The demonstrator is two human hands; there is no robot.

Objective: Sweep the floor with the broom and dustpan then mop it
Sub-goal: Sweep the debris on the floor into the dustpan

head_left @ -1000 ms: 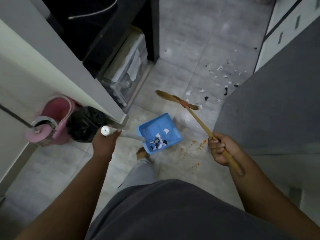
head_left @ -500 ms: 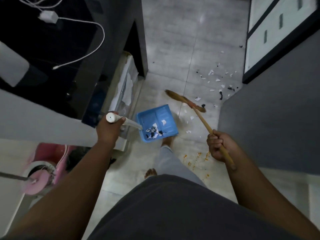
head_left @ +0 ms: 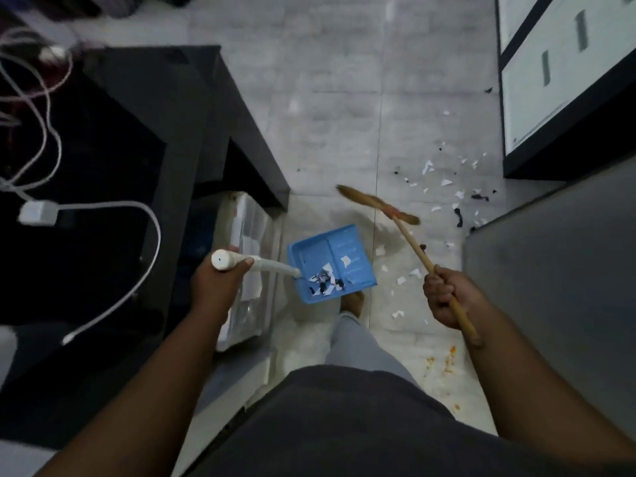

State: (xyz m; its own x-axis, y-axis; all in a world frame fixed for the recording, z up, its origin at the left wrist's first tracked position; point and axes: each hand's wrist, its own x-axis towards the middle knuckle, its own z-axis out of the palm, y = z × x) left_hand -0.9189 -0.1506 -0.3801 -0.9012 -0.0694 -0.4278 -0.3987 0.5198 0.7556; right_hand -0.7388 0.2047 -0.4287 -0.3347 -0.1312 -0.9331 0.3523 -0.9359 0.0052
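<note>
My left hand (head_left: 215, 287) grips the white handle of a blue dustpan (head_left: 339, 251), which hangs above the floor with white and black scraps piled in its near corner. My right hand (head_left: 445, 297) grips the wooden stick of a broom (head_left: 378, 206), whose bristle head hovers ahead of the dustpan over the grey tiled floor (head_left: 327, 108). White and black paper scraps (head_left: 447, 194) are scattered to the right of the broom head, and a few lie near my bare foot (head_left: 352, 301). Orange crumbs (head_left: 447, 361) dot the tiles by my right forearm.
A black desk (head_left: 179, 132) with white cables and a charger (head_left: 38, 213) fills the left. A clear plastic storage box (head_left: 247, 266) sits under it. A grey surface (head_left: 550, 287) and a black-framed white cabinet (head_left: 550, 80) close the right side, leaving a narrow floor strip.
I have stepped forward along the passage: the pink mop bucket and black bag have dropped out of view, and the scattered scraps are closer. Both hands keep their grips on dustpan and broom.
</note>
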